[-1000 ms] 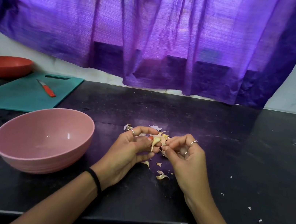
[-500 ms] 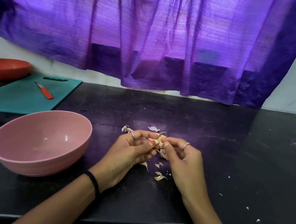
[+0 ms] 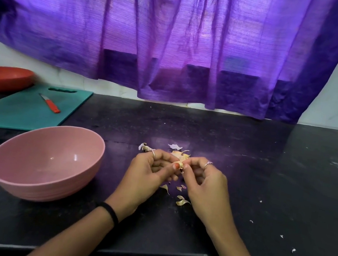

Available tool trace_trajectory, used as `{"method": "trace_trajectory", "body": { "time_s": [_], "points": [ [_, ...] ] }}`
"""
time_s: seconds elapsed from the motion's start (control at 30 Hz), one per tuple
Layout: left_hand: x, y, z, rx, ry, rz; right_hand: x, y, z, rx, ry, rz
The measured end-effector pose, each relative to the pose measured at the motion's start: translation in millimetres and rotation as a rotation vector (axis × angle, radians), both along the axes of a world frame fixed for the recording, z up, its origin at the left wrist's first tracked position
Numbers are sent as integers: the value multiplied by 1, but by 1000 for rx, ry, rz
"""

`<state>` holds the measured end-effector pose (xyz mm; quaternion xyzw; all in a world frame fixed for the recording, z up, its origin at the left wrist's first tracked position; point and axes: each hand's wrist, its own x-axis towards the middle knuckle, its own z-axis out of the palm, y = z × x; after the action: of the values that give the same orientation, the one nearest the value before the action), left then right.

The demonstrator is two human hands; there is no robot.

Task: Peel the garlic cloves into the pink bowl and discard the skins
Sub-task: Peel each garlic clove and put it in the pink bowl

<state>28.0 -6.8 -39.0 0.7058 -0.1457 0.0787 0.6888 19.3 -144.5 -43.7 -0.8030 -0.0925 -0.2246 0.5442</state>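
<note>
Both hands meet over the middle of the black counter [image 3: 243, 182]. My left hand [image 3: 148, 175] pinches a small pale garlic clove [image 3: 178, 156] between thumb and fingers. My right hand [image 3: 204, 181] pinches the same clove from the right, fingertips against the left thumb. Most of the clove is hidden by the fingers. Loose garlic skins [image 3: 182, 201] lie under and behind the hands. The pink bowl [image 3: 46, 162] stands to the left of my left hand and looks empty.
A teal cutting board [image 3: 23, 110] with a small red-handled knife [image 3: 50, 104] lies at the back left, beside a red bowl [image 3: 2, 77]. A purple curtain [image 3: 176, 41] hangs behind the counter. Tiny skin bits [image 3: 293, 250] dot the right side near the front edge.
The hands have closed in on each other around the clove, and less of it shows between the fingers than a second ago. The bowl and the skins on the counter have not moved.
</note>
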Motion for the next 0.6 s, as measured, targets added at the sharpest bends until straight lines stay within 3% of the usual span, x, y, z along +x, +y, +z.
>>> {"method": "trace_trajectory", "body": {
  "time_s": [0.13, 0.27, 0.5, 0.6],
  "points": [
    [-4, -1, -2, 226, -209, 141, -2, 4, -2, -227, -165, -55],
    [-8, -3, -1, 355, -333, 213, -4, 8, -5, -316, -175, -35],
    [-8, -1, -3, 388, -389, 201, -6, 4, -3, -350, -218, -22],
    [-7, -1, -4, 312, -343, 164, -6, 2, 0, -330, -228, -29]
  ]
}}
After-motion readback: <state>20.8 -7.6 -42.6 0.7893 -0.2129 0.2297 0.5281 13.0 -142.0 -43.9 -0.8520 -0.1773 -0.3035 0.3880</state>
